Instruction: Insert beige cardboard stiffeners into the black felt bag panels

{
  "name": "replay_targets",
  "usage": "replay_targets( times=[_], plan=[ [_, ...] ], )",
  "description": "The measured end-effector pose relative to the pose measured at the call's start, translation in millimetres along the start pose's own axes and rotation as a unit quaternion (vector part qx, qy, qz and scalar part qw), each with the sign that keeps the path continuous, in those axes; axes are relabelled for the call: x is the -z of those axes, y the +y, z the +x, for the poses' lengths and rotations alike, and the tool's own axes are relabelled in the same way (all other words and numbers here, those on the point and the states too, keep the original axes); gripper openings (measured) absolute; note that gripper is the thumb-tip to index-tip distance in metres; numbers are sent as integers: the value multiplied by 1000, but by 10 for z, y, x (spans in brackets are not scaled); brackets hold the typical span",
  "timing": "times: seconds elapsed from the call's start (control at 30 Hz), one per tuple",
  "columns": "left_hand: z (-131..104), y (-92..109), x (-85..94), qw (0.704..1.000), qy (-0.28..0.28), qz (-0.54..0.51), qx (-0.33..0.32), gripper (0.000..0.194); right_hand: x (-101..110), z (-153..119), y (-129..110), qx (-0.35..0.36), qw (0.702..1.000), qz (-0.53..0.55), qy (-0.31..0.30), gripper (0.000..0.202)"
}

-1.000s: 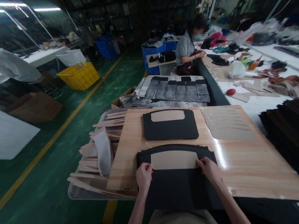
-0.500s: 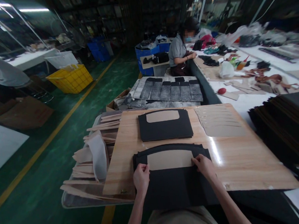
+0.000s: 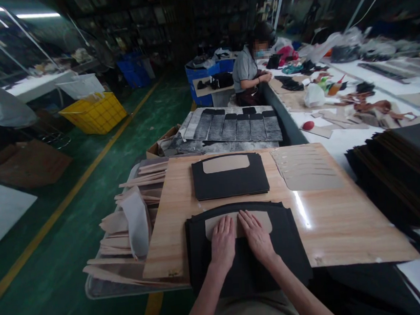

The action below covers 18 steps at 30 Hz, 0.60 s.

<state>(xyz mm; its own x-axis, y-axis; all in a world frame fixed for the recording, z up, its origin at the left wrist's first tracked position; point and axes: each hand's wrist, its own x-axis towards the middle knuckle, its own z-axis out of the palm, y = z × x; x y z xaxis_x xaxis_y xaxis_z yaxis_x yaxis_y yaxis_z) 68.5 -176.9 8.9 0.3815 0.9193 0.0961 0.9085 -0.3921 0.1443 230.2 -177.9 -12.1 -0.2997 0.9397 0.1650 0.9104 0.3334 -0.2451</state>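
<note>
Head view: beige panel (image 3: 237,219) under both hands' flattened fingers (image 3: 224,222).

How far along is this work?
Looks done: far stack of black panels, topped by a rounded tan piece.
In hand: left hand and right hand lie flat on another tan piece atop the near black stack.
Seemingly remaining: tan pieces fanned on the wooden board.

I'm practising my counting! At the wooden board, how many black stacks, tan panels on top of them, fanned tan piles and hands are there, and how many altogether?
Far black stack, near black stack: 2
Far tan panel, near tan panel: 2
Fanned tan pile: 1
Left hand, right hand: 2
Total: 7
</note>
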Motion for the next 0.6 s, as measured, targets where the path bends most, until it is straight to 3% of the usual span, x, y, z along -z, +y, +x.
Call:
replay_targets(
  times=[0.13,0.33,0.5,0.6],
  plan=[
    [-71,-112,24,1000,5,-9,25,48,15,-122,182,-42,999,-11,16,52],
    [-339,-443,155,997,33,-12,67,42,181,-392,530,-151,988,-8,42,48],
    [-718,-783,122,965,102,-18,241,41,280,-725,746,-323,939,19,117,60],
    [-871,-870,84,956,92,-30,278,41,316,-871,765,-388,915,38,101,63]
  ],
)
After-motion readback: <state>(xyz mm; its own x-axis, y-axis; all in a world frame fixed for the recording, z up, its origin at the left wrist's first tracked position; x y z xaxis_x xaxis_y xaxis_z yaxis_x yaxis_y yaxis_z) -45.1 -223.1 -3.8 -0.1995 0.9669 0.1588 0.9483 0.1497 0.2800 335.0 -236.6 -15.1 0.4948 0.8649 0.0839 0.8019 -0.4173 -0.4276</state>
